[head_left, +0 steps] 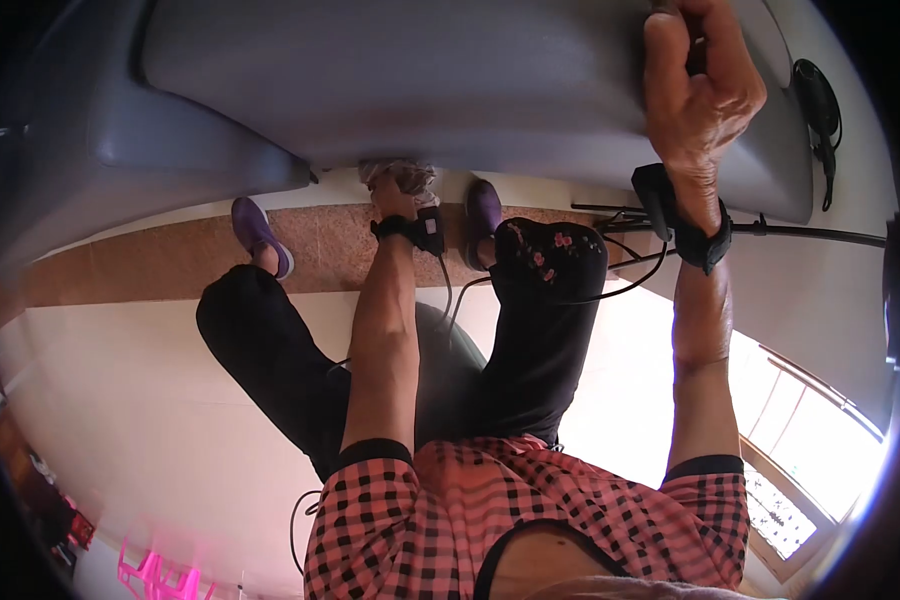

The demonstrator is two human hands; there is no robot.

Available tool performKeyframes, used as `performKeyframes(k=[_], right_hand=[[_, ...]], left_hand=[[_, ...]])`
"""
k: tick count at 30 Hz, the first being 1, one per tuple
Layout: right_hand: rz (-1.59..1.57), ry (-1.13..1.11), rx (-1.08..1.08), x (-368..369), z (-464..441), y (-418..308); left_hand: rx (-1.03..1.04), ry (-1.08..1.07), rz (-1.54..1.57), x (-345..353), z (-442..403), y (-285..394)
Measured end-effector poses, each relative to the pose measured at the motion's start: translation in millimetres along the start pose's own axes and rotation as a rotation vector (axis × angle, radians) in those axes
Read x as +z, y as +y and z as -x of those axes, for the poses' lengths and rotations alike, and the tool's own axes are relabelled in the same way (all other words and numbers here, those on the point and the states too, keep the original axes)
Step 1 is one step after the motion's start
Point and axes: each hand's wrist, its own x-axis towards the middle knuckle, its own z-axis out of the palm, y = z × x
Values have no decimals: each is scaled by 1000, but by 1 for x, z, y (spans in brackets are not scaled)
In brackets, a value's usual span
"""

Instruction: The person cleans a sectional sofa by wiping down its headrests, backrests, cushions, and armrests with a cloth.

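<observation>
My left hand reaches down between my feet, its fingers closed on a crumpled, pale, see-through wad that looks like plastic or thin cloth. The wad is at the lower edge of a large, smooth grey panel. At the upper right, my right hand is raised in front of the same panel, thumb and fingers bent together in a pinch. A small dark bit shows at its fingertips, cut off by the frame's top, and I cannot make out what it is. Both wrists wear black straps with cables.
Black rods run beside my right forearm. A black object with a handle is at the far right. Purple shoes rest on a brown floor strip. Pink plastic furniture and a window lie near the bottom corners.
</observation>
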Motion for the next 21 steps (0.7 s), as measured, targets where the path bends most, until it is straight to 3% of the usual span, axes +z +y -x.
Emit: performKeyframes(k=[2, 6, 10, 12, 15, 19, 21], right_hand=[[-9, 19, 52, 1, 2, -5], [94, 23, -119, -3, -4, 1], [51, 49, -85, -3, -3, 0], [53, 52, -72, -6, -4, -6], [52, 42, -71, -11, -8, -8], [63, 45, -63, -16, -5, -10], [45, 78, -121, -18, -6, -11]], left_hand=[[-8, 17, 58, -2, 1, -1], [-52, 106, 161, -16, 3, 2], [-481, 109, 1342, -61, -18, 36], [-785, 134, 1642, -112, -23, 87], [-616, 273, 1575, -129, -29, 97], [-597, 254, 1550, -156, -35, 119], [-415, 164, 1604, -177, -30, 143]])
